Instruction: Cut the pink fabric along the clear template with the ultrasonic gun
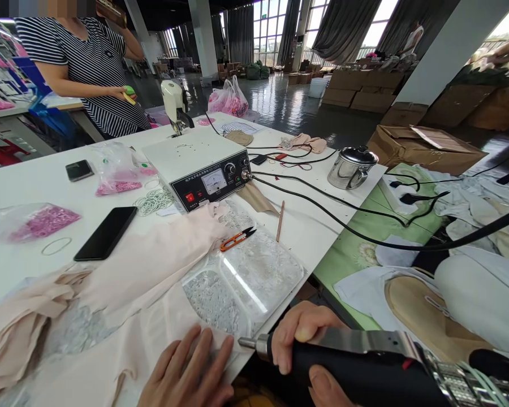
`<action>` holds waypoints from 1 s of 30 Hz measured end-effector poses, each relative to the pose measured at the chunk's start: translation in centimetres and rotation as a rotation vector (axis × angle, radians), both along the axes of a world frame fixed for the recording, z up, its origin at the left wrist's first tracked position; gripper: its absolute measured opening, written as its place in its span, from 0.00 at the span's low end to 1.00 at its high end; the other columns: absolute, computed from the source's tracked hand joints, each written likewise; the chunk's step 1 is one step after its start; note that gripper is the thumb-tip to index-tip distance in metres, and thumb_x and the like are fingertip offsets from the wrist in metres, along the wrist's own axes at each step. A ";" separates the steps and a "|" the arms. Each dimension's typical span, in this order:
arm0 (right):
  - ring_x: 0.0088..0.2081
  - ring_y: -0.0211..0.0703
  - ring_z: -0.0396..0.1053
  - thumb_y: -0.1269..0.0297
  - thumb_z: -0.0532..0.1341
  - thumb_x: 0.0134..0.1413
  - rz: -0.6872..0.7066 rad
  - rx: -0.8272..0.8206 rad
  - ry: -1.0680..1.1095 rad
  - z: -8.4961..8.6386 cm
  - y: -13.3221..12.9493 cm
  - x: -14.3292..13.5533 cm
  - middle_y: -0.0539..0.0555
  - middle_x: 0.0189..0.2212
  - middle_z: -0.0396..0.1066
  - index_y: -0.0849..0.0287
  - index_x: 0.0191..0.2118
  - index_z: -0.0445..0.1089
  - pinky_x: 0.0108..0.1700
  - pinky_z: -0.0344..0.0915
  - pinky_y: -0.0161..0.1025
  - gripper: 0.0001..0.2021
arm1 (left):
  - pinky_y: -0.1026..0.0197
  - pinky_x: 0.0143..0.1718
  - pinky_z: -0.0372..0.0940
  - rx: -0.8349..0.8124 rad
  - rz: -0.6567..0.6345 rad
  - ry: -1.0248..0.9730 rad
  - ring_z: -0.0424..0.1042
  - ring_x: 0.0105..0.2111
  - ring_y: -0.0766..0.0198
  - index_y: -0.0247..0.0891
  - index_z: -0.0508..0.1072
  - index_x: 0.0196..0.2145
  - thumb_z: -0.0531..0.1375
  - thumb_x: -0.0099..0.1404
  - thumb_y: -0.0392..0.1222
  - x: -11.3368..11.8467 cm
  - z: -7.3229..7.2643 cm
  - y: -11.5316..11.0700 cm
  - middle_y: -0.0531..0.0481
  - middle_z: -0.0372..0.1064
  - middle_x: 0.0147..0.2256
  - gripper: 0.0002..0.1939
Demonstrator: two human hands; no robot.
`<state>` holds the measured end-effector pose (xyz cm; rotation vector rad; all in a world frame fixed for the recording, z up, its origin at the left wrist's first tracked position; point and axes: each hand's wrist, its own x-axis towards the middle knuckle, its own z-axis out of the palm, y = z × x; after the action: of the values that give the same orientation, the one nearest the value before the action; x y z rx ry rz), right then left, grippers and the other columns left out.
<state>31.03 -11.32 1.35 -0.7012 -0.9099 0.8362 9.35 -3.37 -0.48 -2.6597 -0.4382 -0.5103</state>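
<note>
My right hand (307,347) grips a black hand-held welding tool (356,370) with a metal tip pointing left, at the table's near edge. My left hand (190,373) lies flat, fingers apart, on pale pink fabric (148,271) beside a clear plastic sheet (246,277) laid over lace. Orange snips (236,238) rest on the sheet. A thick black cable (365,234) runs from the tool to a white control box (210,181) with a dial.
A black phone (106,233), bags of pink beads (42,221), a brown pencil (279,221) and a steel pot (351,167) lie on the white table (21,186). A person in a striped shirt (89,62) stands at the far left. Cardboard boxes (424,148) sit to the right.
</note>
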 end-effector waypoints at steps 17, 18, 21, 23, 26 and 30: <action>0.25 0.38 0.69 0.56 0.59 0.63 -0.017 0.039 -0.018 -0.3 1.2 -0.6 0.51 0.36 0.66 0.50 0.46 0.65 0.29 0.68 0.40 0.09 | 0.59 0.43 0.64 -0.045 -0.044 -0.104 0.76 0.44 0.58 0.43 0.77 0.49 0.47 0.80 0.45 -1.2 -1.0 0.0 0.48 0.78 0.44 0.18; 0.26 0.39 0.69 0.56 0.58 0.63 -0.013 0.038 -0.021 -0.3 1.3 -0.6 0.51 0.36 0.66 0.50 0.46 0.65 0.29 0.69 0.41 0.08 | 0.60 0.44 0.65 -0.079 -0.044 -0.139 0.76 0.45 0.59 0.41 0.77 0.48 0.48 0.80 0.43 -1.4 -1.1 0.1 0.47 0.78 0.44 0.18; 0.25 0.39 0.69 0.56 0.59 0.63 -0.028 0.026 -0.010 -0.1 1.5 -0.8 0.51 0.34 0.66 0.49 0.45 0.66 0.29 0.68 0.41 0.08 | 0.62 0.44 0.67 -0.218 -0.029 -0.211 0.76 0.44 0.60 0.39 0.76 0.49 0.48 0.79 0.39 -2.1 -1.2 0.5 0.46 0.78 0.43 0.16; 0.24 0.38 0.68 0.55 0.59 0.62 -0.052 0.018 0.016 0.0 1.7 -0.9 0.50 0.34 0.66 0.49 0.44 0.67 0.28 0.67 0.40 0.08 | 0.63 0.43 0.68 -0.339 -0.014 -0.220 0.76 0.43 0.61 0.40 0.76 0.50 0.49 0.79 0.40 -2.3 -1.0 0.8 0.46 0.77 0.43 0.16; 0.24 0.37 0.68 0.55 0.60 0.62 -0.054 -0.002 0.053 0.0 1.9 -1.1 0.50 0.34 0.66 0.49 0.44 0.68 0.28 0.67 0.40 0.08 | 0.65 0.40 0.69 -0.485 0.026 -0.244 0.76 0.40 0.62 0.42 0.76 0.48 0.49 0.78 0.42 -1.9 -0.3 1.3 0.47 0.75 0.42 0.15; 0.23 0.37 0.67 0.55 0.61 0.61 -0.071 0.002 0.061 0.0 2.0 -1.2 0.49 0.33 0.65 0.47 0.44 0.69 0.27 0.66 0.39 0.08 | 0.65 0.40 0.68 -0.657 0.107 -0.267 0.74 0.38 0.63 0.45 0.75 0.43 0.51 0.78 0.44 -0.4 0.0 1.8 0.50 0.73 0.40 0.13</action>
<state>29.85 -9.33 1.39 -0.6990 -0.8265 0.7901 8.95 -1.59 -0.43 -3.1650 -0.9648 -0.8039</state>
